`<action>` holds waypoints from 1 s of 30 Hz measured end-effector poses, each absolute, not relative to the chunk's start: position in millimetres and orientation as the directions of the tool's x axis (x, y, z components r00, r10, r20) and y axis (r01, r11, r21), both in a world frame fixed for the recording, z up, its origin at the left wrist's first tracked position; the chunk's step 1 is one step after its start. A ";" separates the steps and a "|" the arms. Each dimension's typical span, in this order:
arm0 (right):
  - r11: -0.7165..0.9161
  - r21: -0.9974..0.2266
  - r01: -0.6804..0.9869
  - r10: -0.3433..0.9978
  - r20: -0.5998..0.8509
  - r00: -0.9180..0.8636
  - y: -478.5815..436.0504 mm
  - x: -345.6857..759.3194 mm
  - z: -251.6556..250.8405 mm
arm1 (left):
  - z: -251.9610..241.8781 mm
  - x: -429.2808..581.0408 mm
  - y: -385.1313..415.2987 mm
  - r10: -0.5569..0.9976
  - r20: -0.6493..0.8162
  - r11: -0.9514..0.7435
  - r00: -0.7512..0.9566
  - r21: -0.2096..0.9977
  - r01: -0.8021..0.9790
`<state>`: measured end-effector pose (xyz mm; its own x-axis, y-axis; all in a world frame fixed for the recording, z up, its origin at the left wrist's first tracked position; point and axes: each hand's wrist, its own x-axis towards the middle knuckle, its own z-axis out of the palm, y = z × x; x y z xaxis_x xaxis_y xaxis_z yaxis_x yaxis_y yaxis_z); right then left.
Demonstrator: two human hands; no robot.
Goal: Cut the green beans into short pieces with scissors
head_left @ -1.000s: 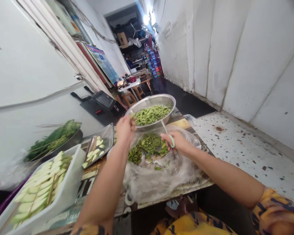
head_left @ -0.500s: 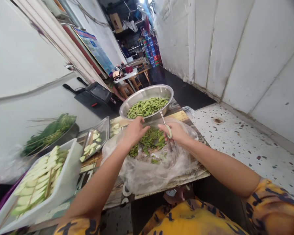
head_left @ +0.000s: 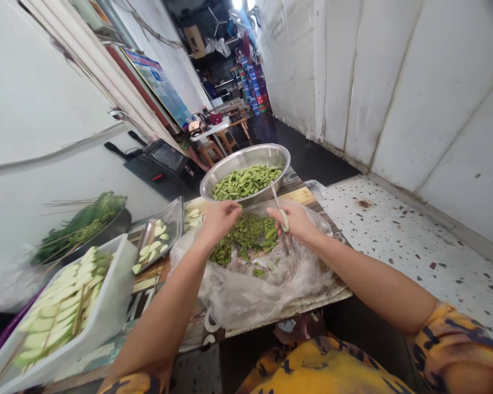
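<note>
My right hand (head_left: 298, 221) is closed round a pair of scissors (head_left: 285, 220) with pale green handles, their thin metal blades angled up toward the steel bowl (head_left: 267, 151). My left hand (head_left: 221, 220) is closed in a pinch just in front of that bowl; what its fingertips hold, if anything, is too small to make out. Green edamame pods (head_left: 246, 181) fill the bottom of the bowl. Between and below my hands, a crumpled clear plastic bag (head_left: 246, 303) lies spread out, with more pods and green trimmings (head_left: 246, 235) on it.
To the left are a white tub (head_left: 121, 273) of skewered pale green slices, a metal tray (head_left: 176, 221) of cut pieces and a dark bowl (head_left: 119, 221) of leafy greens. Everything stands near the wooden table's edge (head_left: 337, 290). Farther back is a small white table (head_left: 213, 128) with stools.
My left hand's thumb and fingers, apart before, have come together in a pinch, and the hand has shifted slightly left. My right hand still holds the scissors in nearly the same place.
</note>
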<state>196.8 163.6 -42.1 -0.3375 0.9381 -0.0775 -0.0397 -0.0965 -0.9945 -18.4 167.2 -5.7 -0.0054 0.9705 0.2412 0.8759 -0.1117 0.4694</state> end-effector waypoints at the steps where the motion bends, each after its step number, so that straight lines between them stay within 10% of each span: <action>1: -0.093 -0.995 -0.030 0.937 -0.077 -0.342 163.3 196.9 -41.7 | 7.0 -20.2 173.6 0.934 0.351 -0.112 -0.069 0.470 0.876; 7: -0.072 -0.997 -0.039 0.955 -0.057 -0.292 163.1 197.7 -42.1 | 44.9 -8.5 196.5 0.780 0.592 0.043 -0.200 0.268 0.962; 11: -0.078 -0.991 -0.108 0.967 -0.049 -0.249 166.7 196.7 -44.1 | -1.6 23.5 172.7 0.971 0.207 -0.146 0.121 0.111 0.983; 14: -0.078 -0.988 -0.131 0.972 -0.046 -0.231 168.8 195.0 -46.9 | -43.3 42.7 158.5 0.961 -0.032 -0.262 0.273 0.198 0.944; 19: -0.022 -1.000 -0.006 0.968 -0.020 -0.251 169.7 194.8 -51.9 | -62.9 42.6 155.3 0.967 0.021 -0.244 0.254 0.368 0.897; 25: 0.018 -0.997 0.069 0.912 -0.012 -0.409 168.1 193.0 -58.6 | -66.0 1.3 142.3 0.981 0.125 -0.015 -0.151 0.816 0.577; 30: -0.073 -0.986 0.149 0.791 -0.149 -0.593 157.6 189.4 -61.4 | -79.2 -9.3 133.9 0.922 0.129 -0.013 -0.366 0.953 0.304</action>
